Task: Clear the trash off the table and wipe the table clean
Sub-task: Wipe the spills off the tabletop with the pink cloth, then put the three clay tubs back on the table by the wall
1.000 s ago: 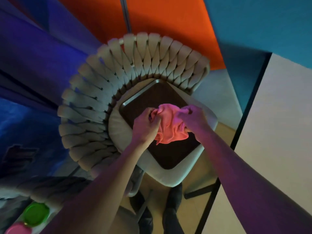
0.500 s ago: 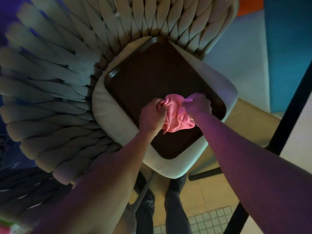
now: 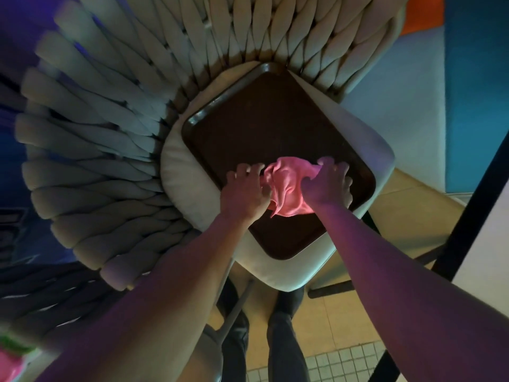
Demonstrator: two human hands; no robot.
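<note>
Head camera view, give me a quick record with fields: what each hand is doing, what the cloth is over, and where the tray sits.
left hand: left hand grips the left side of the pink cloth
right hand: right hand grips the cloth's right side
cloth: bunched between both hands, over the tray
tray: dark brown tray lies flat on the chair seat cushion
chair: woven chair back curves behind the tray
table: white table edge at the right
</note>
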